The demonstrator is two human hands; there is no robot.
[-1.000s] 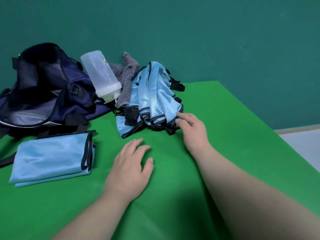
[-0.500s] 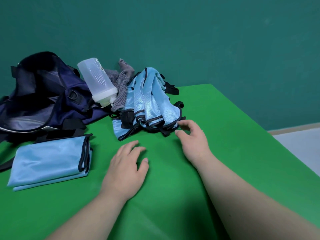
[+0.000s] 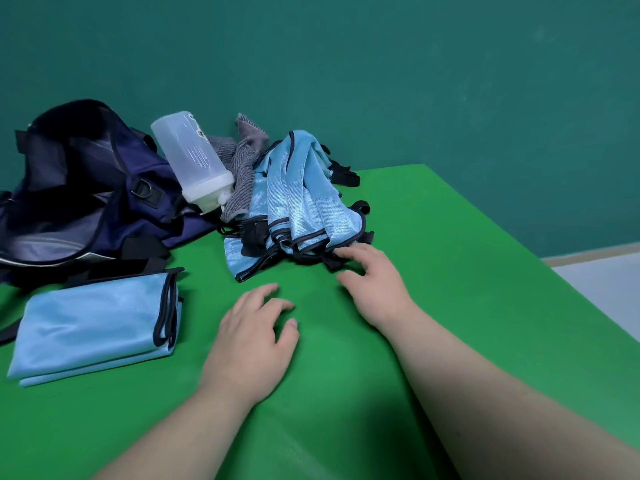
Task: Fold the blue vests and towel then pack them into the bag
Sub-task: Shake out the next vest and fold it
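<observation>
Staged recording room, bright green tabletop, plain teal wall, pale floor at right

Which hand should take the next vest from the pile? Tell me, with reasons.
Right. The right hand has its fingertips at the black trim of the unfolded vest pile; the left hand lies flat on the green table, short of the pile.
</observation>
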